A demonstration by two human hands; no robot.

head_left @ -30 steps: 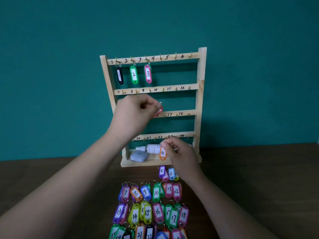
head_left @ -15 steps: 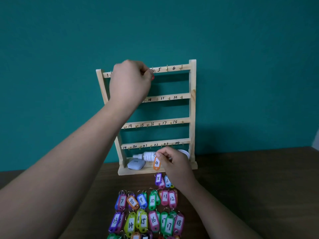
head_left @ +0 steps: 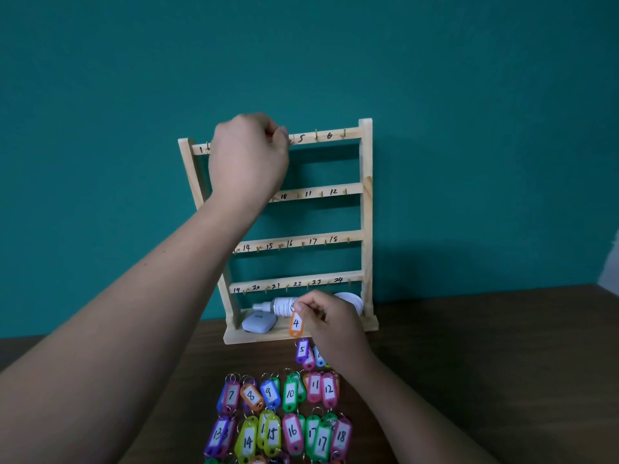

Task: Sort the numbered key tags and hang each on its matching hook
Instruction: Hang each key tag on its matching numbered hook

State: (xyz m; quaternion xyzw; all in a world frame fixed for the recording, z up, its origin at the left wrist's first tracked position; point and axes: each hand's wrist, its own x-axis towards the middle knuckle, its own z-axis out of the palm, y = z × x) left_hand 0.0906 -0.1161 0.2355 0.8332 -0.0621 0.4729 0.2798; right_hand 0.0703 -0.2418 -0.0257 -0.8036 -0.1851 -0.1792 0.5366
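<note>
Your left hand (head_left: 248, 159) is raised to the top rail (head_left: 331, 135) of the pale wooden hook rack (head_left: 366, 209), which stands upright at the far edge of the dark brown wooden table (head_left: 485, 363) against the teal wall (head_left: 469, 128); its fingers are curled, with the tips bunched on a small metal ring (head_left: 290, 139) that sits at the rail just left of the handwritten 5; the back of the hand hides whatever hangs under that ring, and it covers the rail from just right of the 1 up to that spot. Your right hand (head_left: 330, 324) is low and well apart from the left, in front of the rack's base shelf (head_left: 234, 337); thumb and forefinger pinch the ring of the orange plastic key tag numbered 4 (head_left: 296, 324), which hangs upright just off the table, its label facing you. On the shelf behind it lie a white bottle (head_left: 283, 304) on its side, a pale grey-blue rounded case (head_left: 258, 322) to its left and a white round dish (head_left: 351, 300) to its right, partly behind your fingers. Just near of the orange tag, a purple key tag numbered 5 (head_left: 302, 349) lies flat on the table, with more tags beside it, partly under your right wrist; nearer again, a row of coloured tags numbered 7 to 12 (head_left: 290, 393) lies left to right, and a second row numbered 13 to 18 (head_left: 292, 432) lies nearest you; further tags are cut off by the near edge of the view.
</note>
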